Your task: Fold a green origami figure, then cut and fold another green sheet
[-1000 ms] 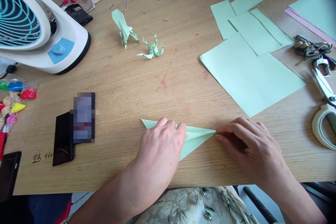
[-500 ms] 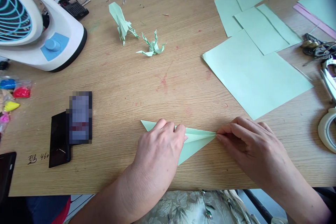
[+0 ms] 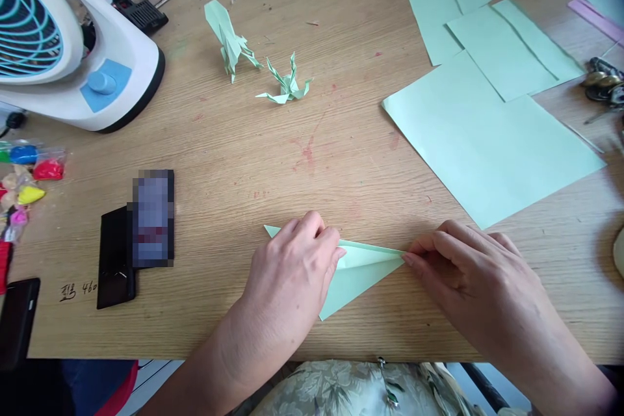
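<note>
A folded piece of light green paper [image 3: 358, 271] lies on the wooden table near its front edge, coming to a sharp point on the right. My left hand [image 3: 292, 273] presses down over its left half with fingers curled, and the fingertips grip the upper fold. That hand covers much of the paper; only a small green tip shows beyond it on the left. The thumb and forefinger of my right hand [image 3: 468, 273] pinch the paper's right point. Farther back stand two folded green paper figures, a taller one [image 3: 228, 39] and a smaller spiky one [image 3: 287, 86].
Green paper sheets [image 3: 492, 136] overlap at the right, near a bunch of keys [image 3: 604, 81]. A white fan [image 3: 131, 78] stands at the upper left. Two dark phones [image 3: 114, 257] overlap below it, beside small bagged coloured lumps [image 3: 49, 169] at the left edge.
My left hand has shifted slightly along the upper fold, and the lower flap of the paper shows more. The right hand keeps its pinch. The whole view has shifted a little.
</note>
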The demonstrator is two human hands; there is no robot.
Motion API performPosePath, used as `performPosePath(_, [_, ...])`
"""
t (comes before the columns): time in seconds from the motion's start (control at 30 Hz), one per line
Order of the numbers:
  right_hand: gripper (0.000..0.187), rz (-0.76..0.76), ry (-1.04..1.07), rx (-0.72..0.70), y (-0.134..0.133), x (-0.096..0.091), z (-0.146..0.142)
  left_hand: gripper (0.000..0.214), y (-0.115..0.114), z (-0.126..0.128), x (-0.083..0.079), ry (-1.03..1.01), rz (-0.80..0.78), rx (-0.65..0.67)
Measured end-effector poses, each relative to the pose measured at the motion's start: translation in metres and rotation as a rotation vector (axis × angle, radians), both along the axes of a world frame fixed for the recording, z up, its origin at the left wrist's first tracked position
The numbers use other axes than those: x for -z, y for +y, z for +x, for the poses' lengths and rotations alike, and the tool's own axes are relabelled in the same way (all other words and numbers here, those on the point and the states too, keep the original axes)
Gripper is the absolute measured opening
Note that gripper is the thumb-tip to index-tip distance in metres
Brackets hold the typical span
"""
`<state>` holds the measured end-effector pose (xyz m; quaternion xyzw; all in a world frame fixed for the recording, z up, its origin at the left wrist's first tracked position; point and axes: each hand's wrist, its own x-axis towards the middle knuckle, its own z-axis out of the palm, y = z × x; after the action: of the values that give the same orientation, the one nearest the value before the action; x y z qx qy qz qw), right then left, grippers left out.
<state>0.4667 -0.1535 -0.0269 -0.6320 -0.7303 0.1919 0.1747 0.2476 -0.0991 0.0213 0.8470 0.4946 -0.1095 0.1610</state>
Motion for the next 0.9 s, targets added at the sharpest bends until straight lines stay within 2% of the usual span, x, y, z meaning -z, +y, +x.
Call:
performPosePath(0.37, [0.028, -0.035, -0.037, 0.002, 0.0022, -0.0002, -0.0015, 0.013, 0.0044, 0.0026, 0.0007, 0.075, -0.024, -0.064])
performPosePath(0.9, [0.037, -0.029, -0.088, -0.009, 0.0042, -0.0018, -0.0034, 0.013, 0.0038, 0.0025, 0.0050, 0.085, 0.010, -0.075])
